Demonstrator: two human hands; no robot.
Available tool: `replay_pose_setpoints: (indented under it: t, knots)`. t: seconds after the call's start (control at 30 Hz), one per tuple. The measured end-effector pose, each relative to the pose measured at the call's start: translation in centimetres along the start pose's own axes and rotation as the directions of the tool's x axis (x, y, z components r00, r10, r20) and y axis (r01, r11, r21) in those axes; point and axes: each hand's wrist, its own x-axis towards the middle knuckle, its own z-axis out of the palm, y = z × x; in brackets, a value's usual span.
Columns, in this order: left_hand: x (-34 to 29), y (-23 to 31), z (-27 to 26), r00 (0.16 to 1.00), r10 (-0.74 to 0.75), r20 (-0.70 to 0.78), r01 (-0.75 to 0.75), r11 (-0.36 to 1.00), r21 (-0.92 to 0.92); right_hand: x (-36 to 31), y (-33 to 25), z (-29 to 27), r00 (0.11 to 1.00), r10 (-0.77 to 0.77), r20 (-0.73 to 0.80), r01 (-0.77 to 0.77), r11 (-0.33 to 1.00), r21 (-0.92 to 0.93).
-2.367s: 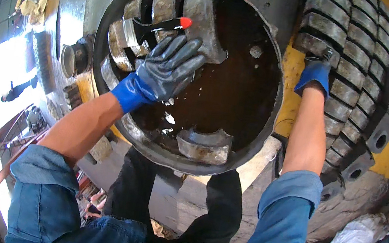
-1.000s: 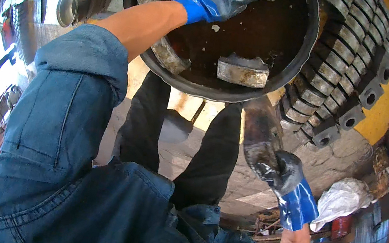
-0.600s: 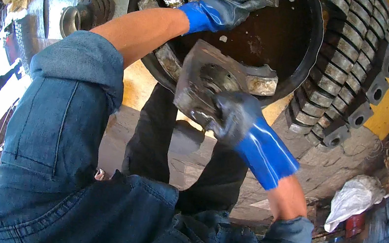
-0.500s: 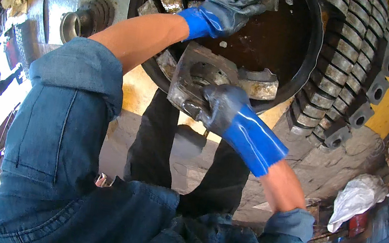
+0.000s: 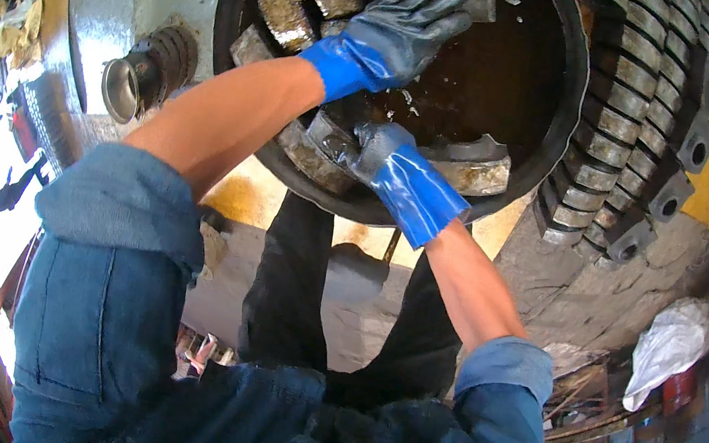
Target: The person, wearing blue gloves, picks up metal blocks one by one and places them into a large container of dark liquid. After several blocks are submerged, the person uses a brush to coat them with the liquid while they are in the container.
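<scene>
Both my hands wear blue-cuffed rubber gloves with dark grey palms. My left hand (image 5: 413, 30) is spread open, palm down, above a round black tub (image 5: 571, 98) of dark brown liquid; nothing is in it. At the tub's near side, my right hand (image 5: 382, 151) grips a dark metal block (image 5: 329, 134), largely hidden by the glove and liquid. To the right of that hand, a curved metal segment (image 5: 479, 174) lies partly in the liquid. More wet metal pieces (image 5: 281, 3) are heaped in the tub's far left, beside my left hand.
Rows of stacked curved metal segments (image 5: 607, 135) stand right of the tub, edged by blocks with round holes (image 5: 670, 198). A metal sleeve (image 5: 124, 88) lies to the left. A white bag (image 5: 668, 347) sits at lower right. Far left, a person (image 5: 8, 186) is in the bright opening.
My right hand has moved the square, bored metal block from the tub's near rim down into the liquid. My left hand stays spread above the tub, shifted slightly.
</scene>
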Motion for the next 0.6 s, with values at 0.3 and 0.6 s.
replay_pose_setpoints:
  t: [0.3,0.6]
  knots:
    - [0.8,0.6,-1.0,0.998,-0.022,0.053,0.024,0.999,-0.048,2.9,1.5,-0.4,0.997,0.013,0.073,-0.028,0.977,0.21]
    - [1.7,1.0,-2.0,0.992,-0.07,0.106,0.075,0.996,-0.049,0.6,1.5,0.9,0.95,0.001,-0.312,0.032,0.995,0.099]
